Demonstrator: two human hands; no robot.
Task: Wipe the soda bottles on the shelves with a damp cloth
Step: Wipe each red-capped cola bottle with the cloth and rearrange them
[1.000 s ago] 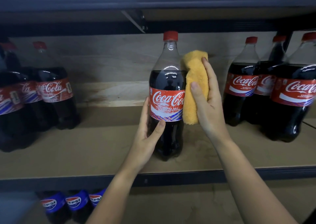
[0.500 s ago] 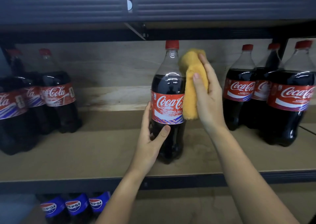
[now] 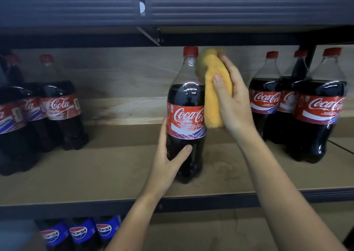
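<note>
Cola bottle (image 3: 185,101) gripped low by left hand (image 3: 168,166), fingers clamped round it; yellow cloth (image 3: 214,89) pressed against bottle's right side, held by right hand (image 3: 234,101) fingers.

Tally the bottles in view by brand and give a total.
Coca-Cola: 7, namely 3 at left, 1 in the middle, 3 at right
Pepsi: 3
Total: 10

Cola bottles (image 3: 186,114) on wooden shelf (image 3: 107,176)
</note>
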